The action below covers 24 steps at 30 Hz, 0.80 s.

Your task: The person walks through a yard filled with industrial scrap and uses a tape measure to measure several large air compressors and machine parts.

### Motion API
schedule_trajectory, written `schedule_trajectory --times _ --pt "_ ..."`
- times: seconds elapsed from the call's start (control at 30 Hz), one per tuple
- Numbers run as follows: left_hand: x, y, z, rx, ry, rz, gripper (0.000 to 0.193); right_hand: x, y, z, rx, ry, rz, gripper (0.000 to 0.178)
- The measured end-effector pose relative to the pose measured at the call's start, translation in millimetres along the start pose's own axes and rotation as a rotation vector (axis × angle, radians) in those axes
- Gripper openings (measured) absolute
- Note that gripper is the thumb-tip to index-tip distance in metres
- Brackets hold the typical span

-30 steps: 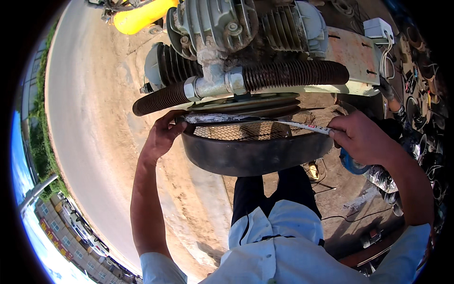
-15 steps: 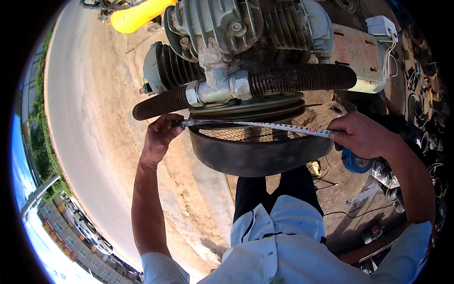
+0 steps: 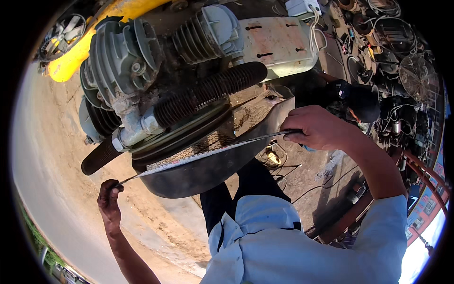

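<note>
My left hand [image 3: 109,199] pinches the end of a tape measure's blade, out past the left end of a dark curved metal guard band [image 3: 198,176]. The thin white blade [image 3: 203,155] runs taut and slanting along the band's upper edge. At its other end my right hand [image 3: 316,127] is closed on the tape measure, beside the band's right end. Only a sliver of the blue case [image 3: 308,148] shows under that hand. Behind the blade lie wire mesh [image 3: 187,152] and a grooved pulley wheel [image 3: 182,130]. A dark ribbed pipe [image 3: 208,92] crosses above the wheel.
Finned compressor cylinders [image 3: 125,61] stand beyond the pipe, next to a rusty pale-green housing [image 3: 279,42] and a white box [image 3: 302,7] with cables. A yellow tank [image 3: 94,31] lies at far left. Metal parts and wires clutter the right side. A dark cable [image 3: 326,186] lies on the ground.
My hands have moved farther apart, with more blade stretched between them. My left hand has gone left past the guard's end. The view has turned, so the machine appears tilted and farther left.
</note>
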<state>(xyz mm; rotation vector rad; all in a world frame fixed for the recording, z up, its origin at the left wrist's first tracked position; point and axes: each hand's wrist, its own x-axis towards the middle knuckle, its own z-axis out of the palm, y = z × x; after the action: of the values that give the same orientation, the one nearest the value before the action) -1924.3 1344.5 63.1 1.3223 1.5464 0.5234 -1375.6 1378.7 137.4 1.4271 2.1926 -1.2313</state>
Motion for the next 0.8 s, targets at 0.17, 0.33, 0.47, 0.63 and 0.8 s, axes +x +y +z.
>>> schedule_trajectory --times 0.17,0.33,0.47,0.63,0.8 --pt "-36 20 -16 -0.143 0.028 -0.080 0.025 -47 -28 57 0.060 0.149 -0.078 0.018" --pt "-54 33 -39 -0.381 0.020 -0.045 0.029 -70 -60 117 0.214 0.097 -0.002 0.020" --pt "-44 60 -46 -0.368 -0.034 0.008 0.029 -83 -78 163 0.352 0.127 0.043 0.022" --pt "-37 82 -41 -0.345 -0.060 0.063 0.027 -104 -95 201 0.435 0.256 0.069 0.022" --pt "-38 93 -26 -0.205 -0.029 0.026 0.026 -125 -114 230 0.396 0.395 0.130 0.020"
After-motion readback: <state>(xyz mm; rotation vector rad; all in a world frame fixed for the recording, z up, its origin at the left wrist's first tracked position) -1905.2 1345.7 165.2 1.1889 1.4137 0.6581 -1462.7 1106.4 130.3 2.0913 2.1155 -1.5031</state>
